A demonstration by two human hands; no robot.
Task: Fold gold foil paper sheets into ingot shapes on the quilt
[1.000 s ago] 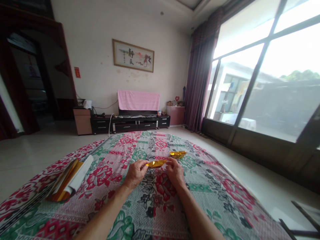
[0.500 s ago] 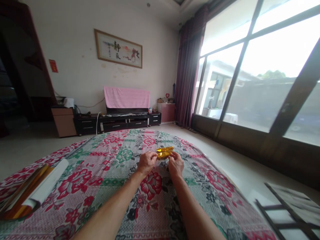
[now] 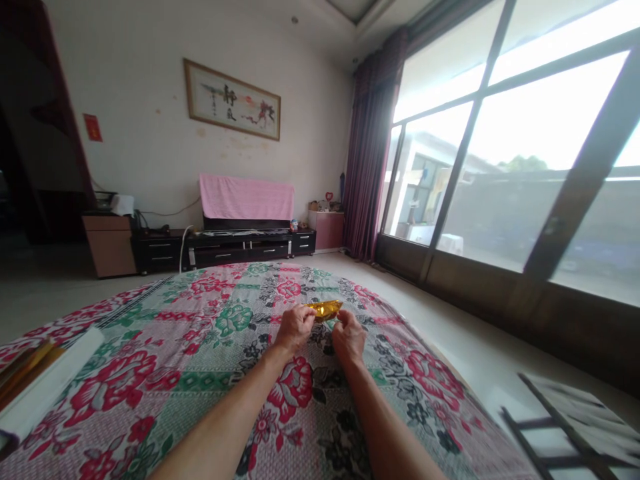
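Observation:
A folded piece of shiny gold foil paper (image 3: 326, 310) is held just above the flowered tablecloth (image 3: 235, 319). My left hand (image 3: 296, 330) pinches its left end between thumb and fingers. Curled at the right end is my right hand (image 3: 349, 337), thumb and forefinger pressed together at the foil's lower edge. The foil narrows to a point on the right. My fingertips partly cover its ends.
At the left table edge lies a stack of gold and brown sheets (image 3: 30, 373) beside a white sheet (image 3: 55, 387). A dark-framed stool or chair (image 3: 565, 420) stands on the floor at lower right. Beyond the table are a low black cabinet (image 3: 235, 252) and large windows (image 3: 525, 167).
The foil has gone from a taller, loosely layered shape to a slimmer one with a pointed right end. My right hand has curled in more. The whole view has swung slightly right.

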